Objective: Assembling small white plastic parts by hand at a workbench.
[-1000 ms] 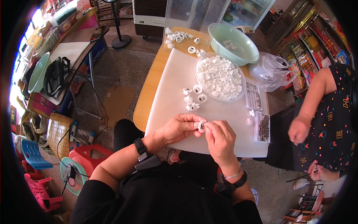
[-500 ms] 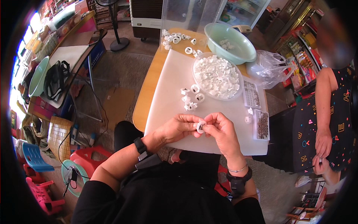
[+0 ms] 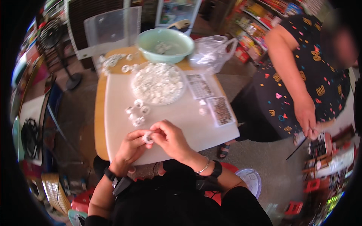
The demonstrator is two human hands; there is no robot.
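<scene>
Near the front edge of the white-topped table (image 3: 177,136), my left hand (image 3: 130,147) pinches a small round white plastic part (image 3: 147,138) with a dark opening. My right hand (image 3: 171,140) is closed on the same part from the other side, thumb and fingers together. Just beyond them lies a small cluster of similar white plastic parts (image 3: 138,110). Farther back, a round clear tray (image 3: 183,87) is heaped with small white pieces. On the right are two compartment trays, one with pale pieces (image 3: 199,86) and one with brownish small pieces (image 3: 221,111).
A pale green basin (image 3: 166,56) and a clear plastic bag (image 3: 213,54) stand at the back. More white parts (image 3: 113,60) lie at the far left corner. To the right, another person's hand (image 3: 307,120) is near a thin dark stick (image 3: 296,148). A standing fan (image 3: 73,81) is at left.
The view has swung to the right, so the table sits farther left. Both my hands stay on the white part. The other person's arm shows closer, with a dark stick by the hand.
</scene>
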